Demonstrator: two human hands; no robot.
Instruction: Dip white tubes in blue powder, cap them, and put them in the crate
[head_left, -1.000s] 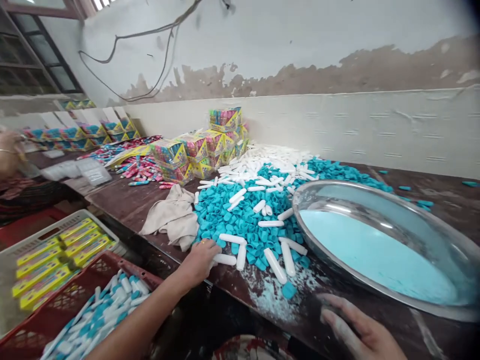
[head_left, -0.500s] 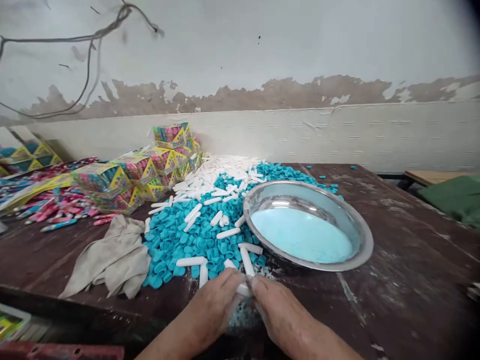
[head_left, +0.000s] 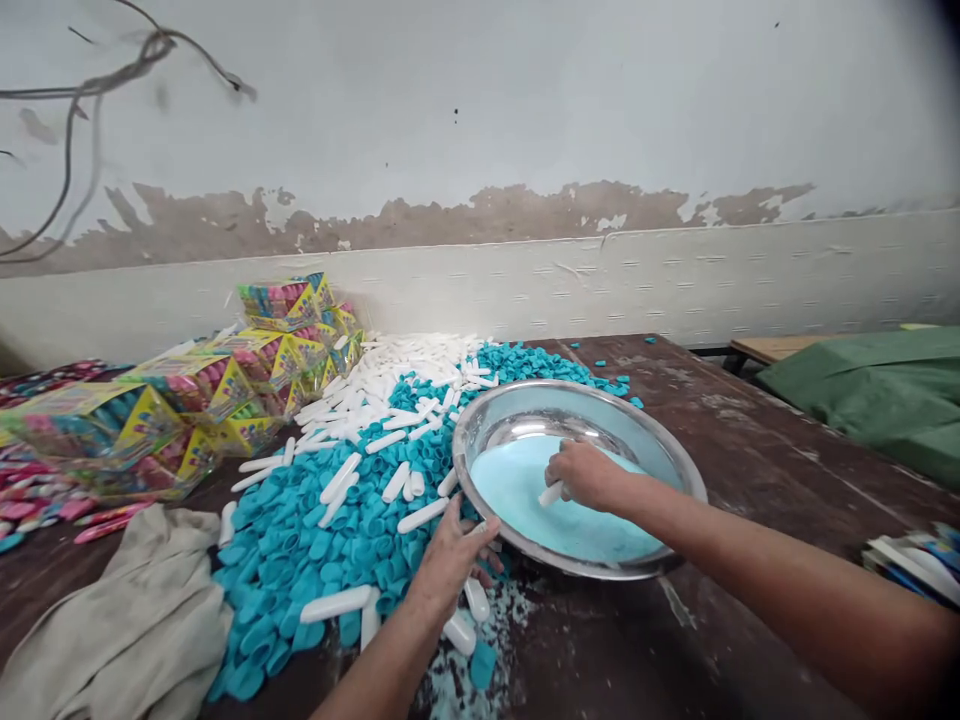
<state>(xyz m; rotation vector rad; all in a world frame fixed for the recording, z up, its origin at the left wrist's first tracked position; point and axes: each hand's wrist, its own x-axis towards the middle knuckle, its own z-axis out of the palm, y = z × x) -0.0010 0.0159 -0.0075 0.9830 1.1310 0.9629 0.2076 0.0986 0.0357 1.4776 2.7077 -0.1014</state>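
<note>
White tube (head_left: pixel 551 493): gripped it in right hand (head_left: pixel 587 475), fingers closed, inside steel bowl (head_left: pixel 460 450), close to blue powder (head_left: pixel 499 482). Had left hand (head_left: pixel 454 555) by bowl's near-left rim, above teal caps (head_left: pixel 300 560) strewn with loose tubes (head_left: pixel 336 604); couldn't tell if open or gripping something. Saw cloth (head_left: pixel 127 620) left of caps, boxes (head_left: pixel 195 380) farther back, all on brown table (head_left: pixel 757 440).
</note>
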